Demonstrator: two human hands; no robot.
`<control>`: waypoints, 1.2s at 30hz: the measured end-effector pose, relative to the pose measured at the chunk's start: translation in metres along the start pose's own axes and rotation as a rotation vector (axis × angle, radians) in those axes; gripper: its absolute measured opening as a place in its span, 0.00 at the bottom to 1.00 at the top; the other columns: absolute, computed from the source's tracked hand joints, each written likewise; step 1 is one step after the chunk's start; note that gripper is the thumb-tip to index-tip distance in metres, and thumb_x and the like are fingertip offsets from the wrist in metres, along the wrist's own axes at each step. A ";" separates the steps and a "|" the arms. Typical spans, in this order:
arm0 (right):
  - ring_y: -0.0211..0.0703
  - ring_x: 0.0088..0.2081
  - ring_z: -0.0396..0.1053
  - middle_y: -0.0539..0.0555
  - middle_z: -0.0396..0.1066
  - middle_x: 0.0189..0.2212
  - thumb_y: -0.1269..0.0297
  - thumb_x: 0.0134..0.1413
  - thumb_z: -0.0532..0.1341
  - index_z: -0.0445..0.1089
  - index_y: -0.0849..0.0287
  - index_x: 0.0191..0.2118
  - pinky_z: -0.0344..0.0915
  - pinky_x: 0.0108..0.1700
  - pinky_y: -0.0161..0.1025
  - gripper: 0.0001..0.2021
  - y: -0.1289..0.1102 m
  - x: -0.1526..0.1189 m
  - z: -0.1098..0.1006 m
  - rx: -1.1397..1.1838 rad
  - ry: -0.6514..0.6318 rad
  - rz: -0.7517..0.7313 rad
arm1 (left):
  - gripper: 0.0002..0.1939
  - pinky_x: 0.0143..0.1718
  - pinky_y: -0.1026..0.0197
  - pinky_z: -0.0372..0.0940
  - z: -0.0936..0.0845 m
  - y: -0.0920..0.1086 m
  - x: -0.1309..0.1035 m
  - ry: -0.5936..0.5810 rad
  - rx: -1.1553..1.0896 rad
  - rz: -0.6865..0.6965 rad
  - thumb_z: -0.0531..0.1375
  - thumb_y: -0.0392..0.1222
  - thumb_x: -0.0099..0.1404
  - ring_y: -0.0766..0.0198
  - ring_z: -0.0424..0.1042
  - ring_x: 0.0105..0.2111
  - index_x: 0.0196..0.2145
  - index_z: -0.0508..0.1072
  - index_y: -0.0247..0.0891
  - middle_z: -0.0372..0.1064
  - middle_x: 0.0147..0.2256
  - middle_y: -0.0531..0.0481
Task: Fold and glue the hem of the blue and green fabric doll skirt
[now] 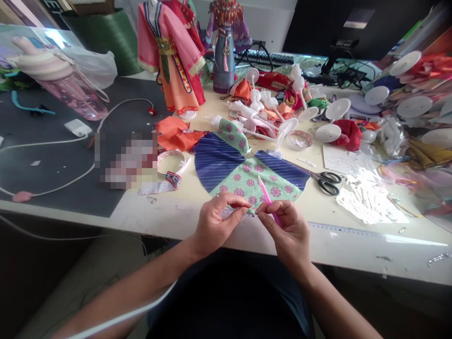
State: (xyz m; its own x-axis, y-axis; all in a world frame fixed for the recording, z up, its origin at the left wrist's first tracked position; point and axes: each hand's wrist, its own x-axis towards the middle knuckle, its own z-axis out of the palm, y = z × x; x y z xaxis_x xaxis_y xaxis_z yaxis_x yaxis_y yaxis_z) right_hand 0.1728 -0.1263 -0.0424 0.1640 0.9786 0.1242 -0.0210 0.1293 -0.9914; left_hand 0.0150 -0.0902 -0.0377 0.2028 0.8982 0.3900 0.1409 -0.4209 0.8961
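Note:
A round piece of cloth (250,182), made of navy striped and green flowered sections, lies flat on the table before me. My right hand (289,233) grips a slim pink pen (267,194) with a pale tip, which points up and away over the green section. Thumb and forefinger of my left hand (217,223) come together at the cloth's near edge; whatever is between them is too small to make out. Both hands' fingertips are close together but apart. Under them runs a clear ruler (339,230) along the table's front.
Black-handled scissors (328,182) lie at the cloth's right, beside white paper scraps (367,195). Tape rolls (172,162) and orange cloth (178,134) are on the left. Behind stand dressed dolls (173,56) and a heap of doll parts (261,106). A pink bottle (70,82) stands far left.

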 end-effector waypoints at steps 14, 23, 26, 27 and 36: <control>0.42 0.41 0.73 0.50 0.75 0.36 0.69 0.57 0.62 0.64 0.54 0.36 0.66 0.48 0.45 0.05 0.001 -0.006 0.005 -0.007 -0.048 -0.008 | 0.12 0.40 0.59 0.70 0.004 -0.005 -0.002 0.075 0.270 0.350 0.63 0.26 0.59 0.63 0.72 0.36 0.40 0.71 0.37 0.74 0.32 0.49; 0.43 0.41 0.73 0.51 0.75 0.38 0.69 0.58 0.61 0.65 0.54 0.37 0.66 0.48 0.46 0.04 0.002 -0.011 0.001 -0.091 -0.054 -0.043 | 0.16 0.40 0.60 0.69 0.005 -0.007 -0.003 0.098 0.374 0.416 0.62 0.25 0.58 0.63 0.72 0.34 0.43 0.69 0.36 0.74 0.34 0.48; 0.44 0.43 0.73 0.51 0.75 0.39 0.70 0.58 0.61 0.65 0.54 0.38 0.66 0.47 0.47 0.04 0.002 -0.011 0.002 -0.105 -0.057 -0.058 | 0.17 0.40 0.59 0.68 0.005 -0.007 -0.003 0.095 0.370 0.402 0.62 0.25 0.58 0.63 0.72 0.34 0.44 0.69 0.38 0.74 0.34 0.48; 0.44 0.43 0.73 0.51 0.75 0.39 0.70 0.58 0.60 0.65 0.54 0.38 0.66 0.48 0.46 0.05 0.002 -0.011 0.003 -0.110 -0.060 -0.066 | 0.17 0.40 0.59 0.68 0.005 -0.007 -0.003 0.090 0.359 0.387 0.61 0.26 0.59 0.64 0.72 0.34 0.45 0.69 0.38 0.74 0.34 0.49; 0.41 0.41 0.69 0.53 0.71 0.42 0.72 0.58 0.59 0.65 0.54 0.46 0.63 0.50 0.47 0.11 -0.001 -0.008 -0.001 -0.220 -0.085 -0.193 | 0.13 0.39 0.64 0.67 0.002 -0.005 0.001 0.078 -0.016 -0.126 0.62 0.32 0.60 0.69 0.70 0.30 0.44 0.69 0.37 0.71 0.30 0.53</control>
State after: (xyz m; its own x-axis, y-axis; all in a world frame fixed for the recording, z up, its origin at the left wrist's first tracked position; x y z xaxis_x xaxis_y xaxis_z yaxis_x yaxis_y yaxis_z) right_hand 0.1727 -0.1341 -0.0424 0.0605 0.9505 0.3046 0.2185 0.2852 -0.9332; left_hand 0.0159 -0.0877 -0.0425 0.1088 0.9513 0.2886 0.1449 -0.3024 0.9421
